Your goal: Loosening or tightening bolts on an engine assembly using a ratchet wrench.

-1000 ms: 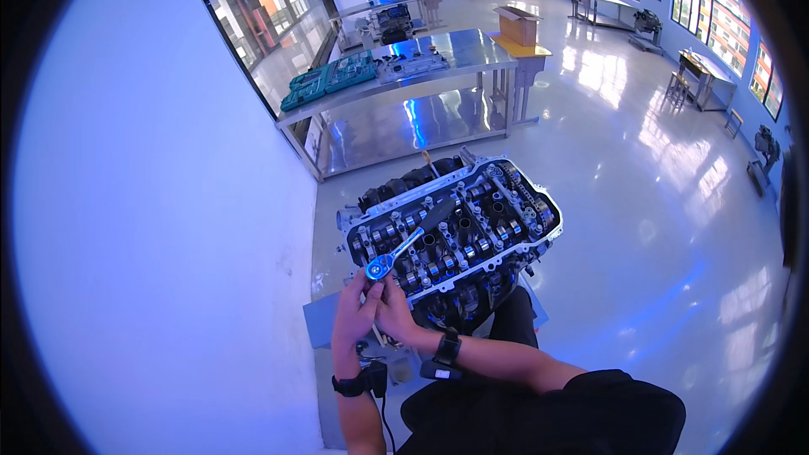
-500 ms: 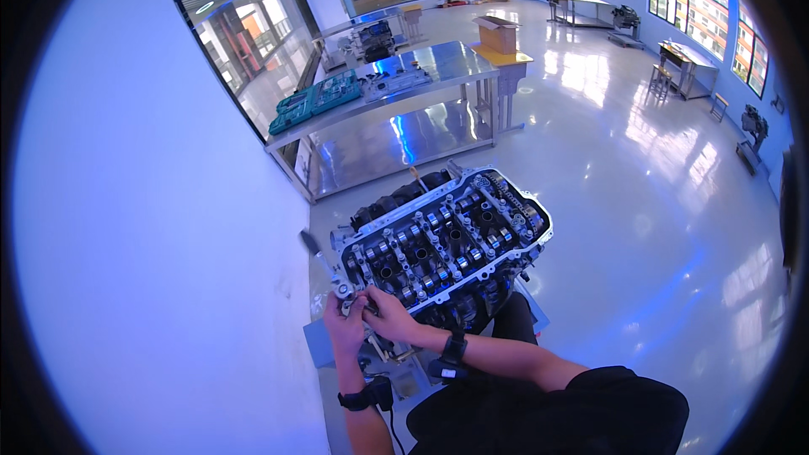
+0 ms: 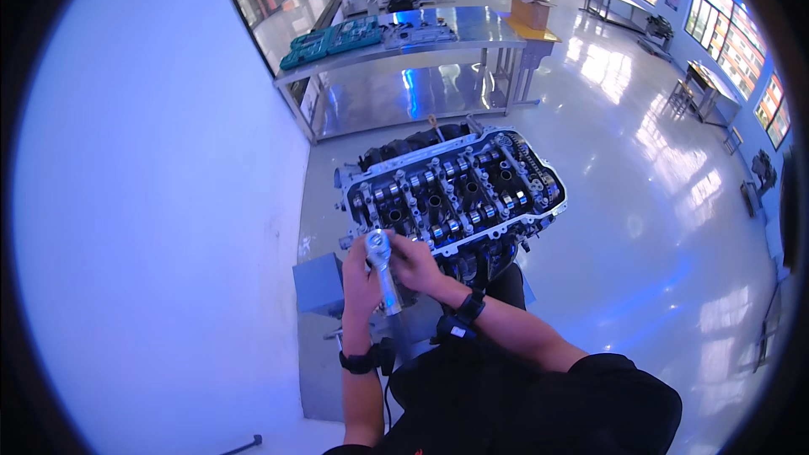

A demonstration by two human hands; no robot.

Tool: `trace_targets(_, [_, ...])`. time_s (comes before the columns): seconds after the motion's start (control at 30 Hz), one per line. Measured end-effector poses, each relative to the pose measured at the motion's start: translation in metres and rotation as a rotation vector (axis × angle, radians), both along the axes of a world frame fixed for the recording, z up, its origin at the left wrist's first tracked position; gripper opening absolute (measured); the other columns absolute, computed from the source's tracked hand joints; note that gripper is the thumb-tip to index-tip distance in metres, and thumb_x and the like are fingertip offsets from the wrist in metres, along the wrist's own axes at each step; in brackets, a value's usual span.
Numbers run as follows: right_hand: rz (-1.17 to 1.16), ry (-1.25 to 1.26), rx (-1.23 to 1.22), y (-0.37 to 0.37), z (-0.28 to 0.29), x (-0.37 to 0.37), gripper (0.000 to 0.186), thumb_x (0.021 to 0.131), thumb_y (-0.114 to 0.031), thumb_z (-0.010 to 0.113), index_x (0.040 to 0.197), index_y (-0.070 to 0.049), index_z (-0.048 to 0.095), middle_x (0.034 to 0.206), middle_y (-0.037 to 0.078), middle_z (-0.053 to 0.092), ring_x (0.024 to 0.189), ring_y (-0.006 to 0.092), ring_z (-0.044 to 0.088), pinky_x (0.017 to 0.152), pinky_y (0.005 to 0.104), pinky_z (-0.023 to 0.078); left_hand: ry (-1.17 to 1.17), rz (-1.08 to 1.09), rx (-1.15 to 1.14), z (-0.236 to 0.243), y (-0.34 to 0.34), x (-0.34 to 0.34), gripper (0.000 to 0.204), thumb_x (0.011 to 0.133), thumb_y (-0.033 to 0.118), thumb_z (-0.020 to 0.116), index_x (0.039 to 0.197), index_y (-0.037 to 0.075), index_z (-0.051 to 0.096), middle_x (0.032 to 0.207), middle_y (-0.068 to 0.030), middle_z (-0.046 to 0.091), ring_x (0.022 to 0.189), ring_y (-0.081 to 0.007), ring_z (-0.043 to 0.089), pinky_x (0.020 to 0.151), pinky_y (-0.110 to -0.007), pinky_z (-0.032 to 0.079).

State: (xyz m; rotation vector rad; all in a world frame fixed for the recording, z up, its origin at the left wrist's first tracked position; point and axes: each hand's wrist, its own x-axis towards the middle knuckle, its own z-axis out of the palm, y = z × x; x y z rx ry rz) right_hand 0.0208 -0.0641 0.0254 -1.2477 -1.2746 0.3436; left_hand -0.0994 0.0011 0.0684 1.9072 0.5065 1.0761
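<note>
- From my end I see the ratchet point(image 3: 378, 244) at the engine's near left corner, head on the far side, handle pointing near, toward the wearer's body.
- Half a second ago that handle pointed far left; a second ago it pointed far right, across the engine. It has swung round.
- My left grip point(image 3: 361, 285) is closed on the ratchet from the left, around its head; the fingertips are partly hidden.
- My right grip point(image 3: 419, 268) is just right of the ratchet, fingers bent toward its head. I cannot tell whether they clasp it.
- The engine point(image 3: 459, 194) shows its cams, its long side running left to right; it and the far table point(image 3: 484, 27) appear higher in my view than before.
- On that table, the green tool case point(image 3: 333, 40) lies open at the left.
- A dark rod point(image 3: 244, 445) now shows on the floor, near left.
</note>
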Motion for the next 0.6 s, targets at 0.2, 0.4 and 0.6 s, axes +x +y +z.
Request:
trace_targets(0.2, [0.125, -0.061, -0.186, 0.0, 0.003, 0.014, 0.022, 0.092, -0.006, 0.055, 0.113, 0.0, 0.056, 0.091, 0.022, 0.066, 0.083, 0.0393, 0.064, 0.066, 0.0386, 0.05, 0.136, 0.04, 0.049, 0.008, 0.003, 0.001, 0.026, 0.083, 0.003, 0.066, 0.109, 0.0, 0.06, 0.089, -0.0152, 0.065, 0.083, -0.0256, 0.065, 0.075, -0.033, 0.049])
trace_targets(0.4, [0.03, 0.018, -0.085, -0.001, 0.004, -0.006, 0.025, 0.088, 0.0, 0.056, 0.113, 0.001, 0.051, 0.092, 0.022, 0.063, 0.08, 0.0408, 0.064, 0.064, 0.0405, 0.05, 0.092, 0.124, 0.03, 0.012, 0.001, 0.016, 0.019, 0.08, 0.003, 0.07, 0.096, -0.002, 0.06, 0.081, -0.0117, 0.062, 0.073, -0.0197, 0.06, 0.068, -0.032, 0.047])
trace_targets(0.6, [-0.17, 0.217, 0.077, 0.013, -0.009, -0.02, 0.019, 0.082, 0.005, 0.061, 0.099, 0.001, 0.052, 0.086, 0.017, 0.063, 0.078, 0.0354, 0.067, 0.065, 0.0392, 0.051, -0.01, 0.181, -0.003, -0.005, 0.003, 0.02, 0.019, 0.08, 0.006, 0.073, 0.089, -0.002, 0.058, 0.078, -0.0098, 0.061, 0.072, -0.0172, 0.058, 0.067, -0.031, 0.046])
